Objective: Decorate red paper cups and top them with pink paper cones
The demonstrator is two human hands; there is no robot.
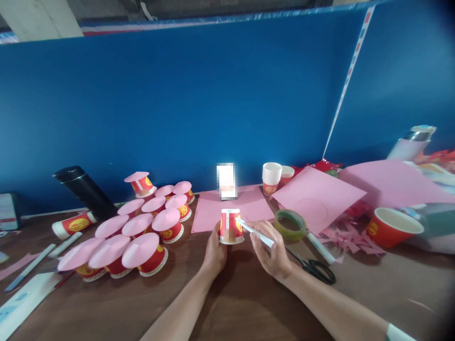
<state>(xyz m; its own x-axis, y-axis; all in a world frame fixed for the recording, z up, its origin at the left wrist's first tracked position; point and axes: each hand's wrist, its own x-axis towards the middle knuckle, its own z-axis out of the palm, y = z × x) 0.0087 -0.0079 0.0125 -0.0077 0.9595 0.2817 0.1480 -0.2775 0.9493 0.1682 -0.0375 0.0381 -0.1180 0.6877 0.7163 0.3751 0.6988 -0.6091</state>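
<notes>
An upside-down red and white paper cup (231, 228) is in my left hand (215, 253), whose fingers wrap round its left side. A white strip runs down the cup's front. My right hand (272, 248) grips a white pen (262, 236), its tip at the cup's right upper side. Behind the cup lie pink sheets (208, 211) with a bright, blurred-out phone-like object (227, 181) standing on them. At the left stand several red cups with pink cone tops (140, 252).
Green tape roll (289, 226), black-handled scissors (322, 271) and a glue stick (321, 247) lie right of my right hand. Farther right are an orange cup (393, 228) and pink paper (318, 196). A black bottle (85, 192) leans at the left. A blue partition (213, 104) stands behind.
</notes>
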